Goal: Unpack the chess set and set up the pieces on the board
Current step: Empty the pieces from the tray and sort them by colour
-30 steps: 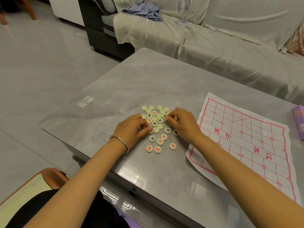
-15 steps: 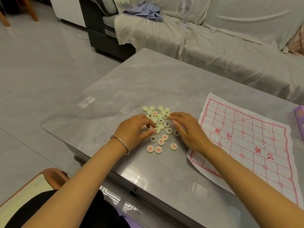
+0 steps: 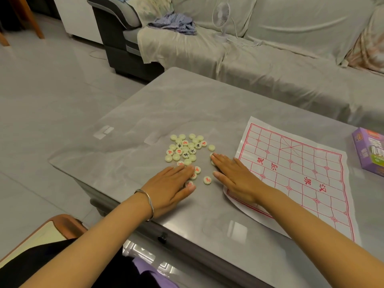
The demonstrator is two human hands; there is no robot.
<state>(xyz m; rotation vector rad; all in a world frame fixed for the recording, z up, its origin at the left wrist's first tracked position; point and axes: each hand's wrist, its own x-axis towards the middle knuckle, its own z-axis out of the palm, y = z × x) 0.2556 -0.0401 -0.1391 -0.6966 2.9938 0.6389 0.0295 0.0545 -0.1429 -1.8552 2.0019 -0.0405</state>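
In the head view, both hands lay flat, fingers extended and gripping nothing: the left hand (image 3: 173, 183) covered the near edge of the xiangqi pieces (image 3: 185, 150) clustered mid-table (image 3: 187, 104). The right hand (image 3: 232, 175) rested between them and the paper board (image 3: 301, 173), which carried no pieces, toward the table's right edge.

Table (image 3: 207, 104): glossy, grey, marble-patterned. Chess pieces (image 3: 185, 149): smooth cream discs, plastic-looking. Board (image 3: 301, 175): thin creased sheet, apparently paper; bracelet (image 3: 148, 199): shiny metal.
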